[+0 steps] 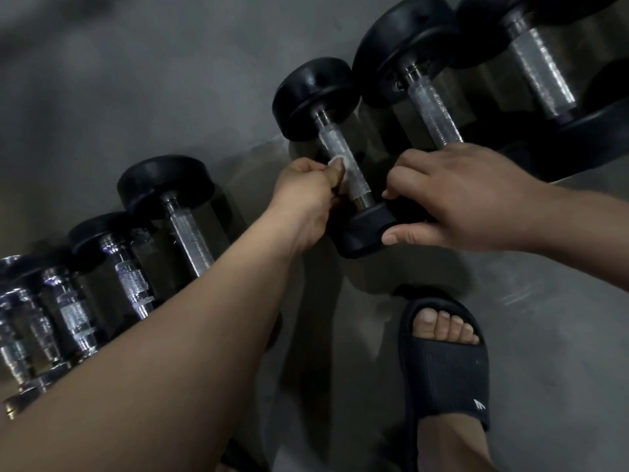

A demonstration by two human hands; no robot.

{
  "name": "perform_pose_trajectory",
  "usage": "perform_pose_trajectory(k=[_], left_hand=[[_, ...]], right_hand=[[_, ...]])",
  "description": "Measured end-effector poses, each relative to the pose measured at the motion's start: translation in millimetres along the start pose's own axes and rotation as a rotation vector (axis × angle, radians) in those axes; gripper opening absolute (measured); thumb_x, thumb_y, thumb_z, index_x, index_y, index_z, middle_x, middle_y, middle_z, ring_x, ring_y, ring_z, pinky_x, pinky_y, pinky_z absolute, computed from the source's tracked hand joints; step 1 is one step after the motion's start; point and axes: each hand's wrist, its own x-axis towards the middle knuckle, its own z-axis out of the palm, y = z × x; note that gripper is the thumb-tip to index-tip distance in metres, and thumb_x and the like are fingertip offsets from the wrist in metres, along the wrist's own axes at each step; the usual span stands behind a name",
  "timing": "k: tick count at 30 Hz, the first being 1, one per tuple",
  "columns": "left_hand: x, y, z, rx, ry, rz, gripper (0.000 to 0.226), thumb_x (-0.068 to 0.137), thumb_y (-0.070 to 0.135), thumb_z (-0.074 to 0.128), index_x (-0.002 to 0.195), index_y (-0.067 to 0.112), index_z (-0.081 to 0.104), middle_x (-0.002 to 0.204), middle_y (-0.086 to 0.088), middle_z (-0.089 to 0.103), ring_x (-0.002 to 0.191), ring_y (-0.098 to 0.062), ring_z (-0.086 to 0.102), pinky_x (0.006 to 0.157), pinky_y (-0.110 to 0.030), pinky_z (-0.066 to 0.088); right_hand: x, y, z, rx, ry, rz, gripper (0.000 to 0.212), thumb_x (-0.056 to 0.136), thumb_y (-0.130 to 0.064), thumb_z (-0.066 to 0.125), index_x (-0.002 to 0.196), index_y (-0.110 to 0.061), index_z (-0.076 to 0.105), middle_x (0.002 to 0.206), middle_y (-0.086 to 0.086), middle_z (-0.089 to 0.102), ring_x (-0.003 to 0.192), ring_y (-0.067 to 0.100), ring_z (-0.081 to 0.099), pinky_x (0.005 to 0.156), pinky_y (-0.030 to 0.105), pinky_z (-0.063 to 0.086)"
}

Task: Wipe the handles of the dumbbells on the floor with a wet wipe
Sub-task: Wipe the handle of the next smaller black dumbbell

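Observation:
A row of black-headed dumbbells with silver knurled handles lies on the grey floor. The middle dumbbell (315, 97) has its handle (340, 155) between my hands. My left hand (306, 202) pinches a small white wet wipe (340, 170) against the left side of that handle. My right hand (456, 199) grips the near black head (367, 229) of the same dumbbell, thumb beneath and fingers curled over the top. Most of the wipe is hidden by my fingers.
Two bigger dumbbells (432, 107) (541, 69) lie to the right; a black one (183, 206) and several chrome ones (75, 311) lie to the left. My foot in a black slide sandal (446, 362) stands on the floor (544, 335) below the hands.

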Motion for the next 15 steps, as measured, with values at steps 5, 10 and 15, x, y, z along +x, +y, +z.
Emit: perform_pose_trajectory(k=[5, 10, 15], left_hand=[[1.6, -20.2, -12.1, 0.348, -0.089, 0.118, 0.034, 0.082, 0.042, 0.074, 0.07, 0.022, 0.049, 0.055, 0.003, 0.053, 0.056, -0.018, 0.046, 0.056, -0.032, 0.039], [-0.8, 5.3, 0.2, 0.02, -0.001, 0.051, 0.022, 0.1, 0.019, 0.064, 0.085, 0.012, 0.049, 0.073, -0.005, 0.062, 0.071, -0.021, 0.062, 0.068, -0.039, 0.061], [-8.8, -1.4, -5.2, 0.56, -0.028, 0.199, 0.028, 0.089, 0.032, 0.076, 0.085, 0.016, 0.053, 0.076, -0.003, 0.062, 0.069, -0.016, 0.058, 0.061, -0.031, 0.049]], right_hand=[[0.0, -0.8, 0.7, 0.003, -0.005, 0.006, 0.068, 0.088, -0.079, 0.035, 0.113, -0.019, 0.056, 0.104, 0.002, 0.058, 0.083, 0.029, 0.064, 0.077, 0.043, 0.05], [0.0, -0.3, 0.7, 0.001, -0.002, 0.013, 0.069, 0.088, -0.08, 0.034, 0.114, -0.02, 0.057, 0.104, 0.001, 0.058, 0.083, 0.028, 0.063, 0.078, 0.041, 0.049], [-0.1, -0.7, 1.4, 0.001, 0.005, 0.013, 0.066, 0.088, -0.078, 0.038, 0.112, -0.02, 0.057, 0.103, 0.001, 0.058, 0.084, 0.027, 0.063, 0.077, 0.04, 0.049]])
